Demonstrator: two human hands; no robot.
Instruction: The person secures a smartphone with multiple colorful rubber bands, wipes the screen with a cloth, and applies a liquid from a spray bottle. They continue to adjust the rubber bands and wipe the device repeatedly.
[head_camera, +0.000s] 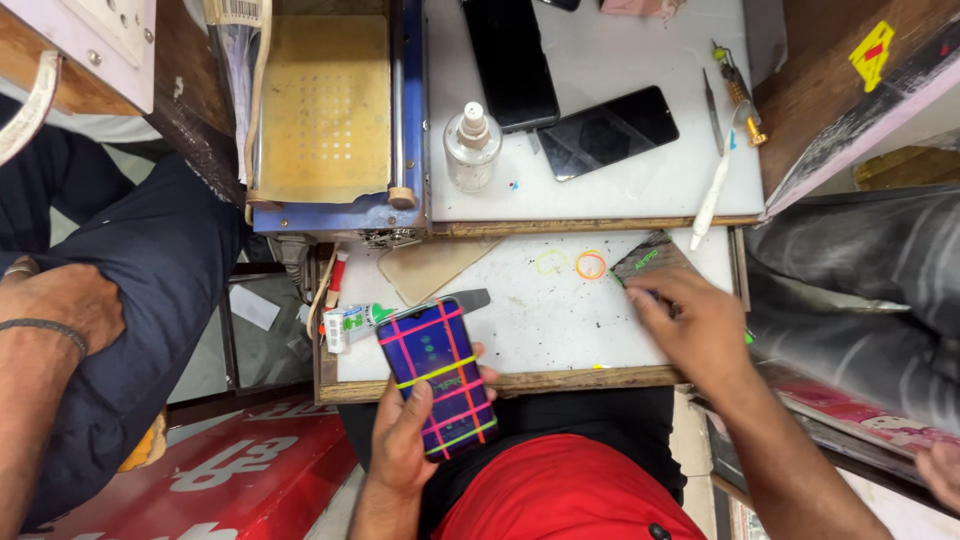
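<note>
My left hand (402, 440) holds a smartphone (438, 378) upright over my lap, its lit purple screen crossed by several rubber bands in red, pink and yellow. My right hand (690, 325) rests palm down on the lower white work surface (540, 310), fingers on a small dark packet (648, 262) with green print. A yellow rubber band (550, 262) and an orange rubber band (590, 265) lie loose just left of that hand.
On the upper white table (600, 180) lie two dark phones (510, 60) (608, 132), a clear spray bottle (472, 145), a white pen-like tool (712, 195) and tweezers. A blue machine with a yellow plate (325, 105) stands at left. A glue tube (352, 322) lies nearby. Another person sits at left.
</note>
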